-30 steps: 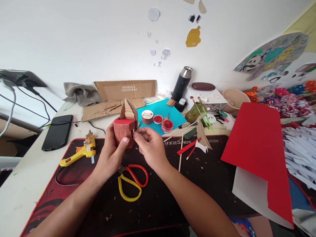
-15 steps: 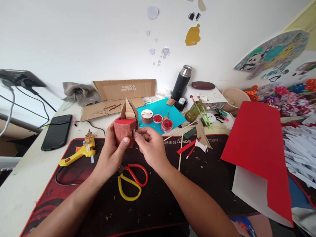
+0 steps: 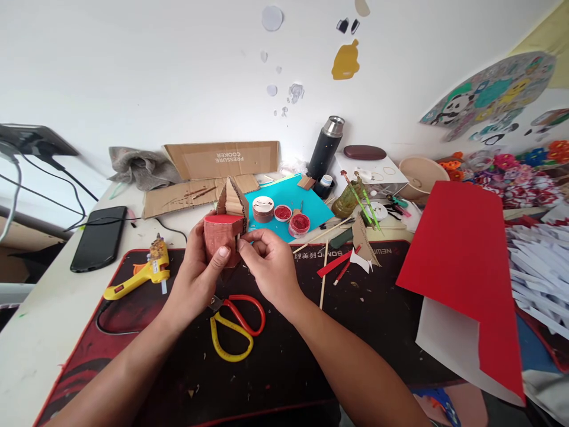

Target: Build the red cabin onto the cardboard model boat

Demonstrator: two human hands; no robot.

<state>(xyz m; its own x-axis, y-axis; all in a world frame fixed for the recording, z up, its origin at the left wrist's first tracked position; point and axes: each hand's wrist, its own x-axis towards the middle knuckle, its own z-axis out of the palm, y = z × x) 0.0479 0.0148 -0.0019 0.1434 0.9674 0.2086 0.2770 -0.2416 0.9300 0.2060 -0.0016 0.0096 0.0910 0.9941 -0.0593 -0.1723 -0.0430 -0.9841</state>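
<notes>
A small reddish-brown cardboard model (image 3: 219,236) with a bright red top and a pointed corrugated piece behind it is held above the dark mat. My left hand (image 3: 199,276) wraps around its left side, thumb pressed on the front. At its right edge my right hand (image 3: 268,259) has thumb and index finger pinched together on a small pale piece, only partly visible against the model. Below the hands lie scissors (image 3: 237,326) with one red and one yellow handle. A yellow glue gun (image 3: 141,276) rests on the mat to the left.
Paint pots (image 3: 299,224) stand on a blue sheet (image 3: 317,209) behind the hands. A black flask (image 3: 326,147), cardboard strips (image 3: 222,159) and a phone (image 3: 98,238) sit further out. Red paper (image 3: 457,237) covers the right side, beside white paper strips (image 3: 540,273).
The view has shifted slightly. Both hands keep nearly the same hold, with my right fingers still pinched at the model's right edge.
</notes>
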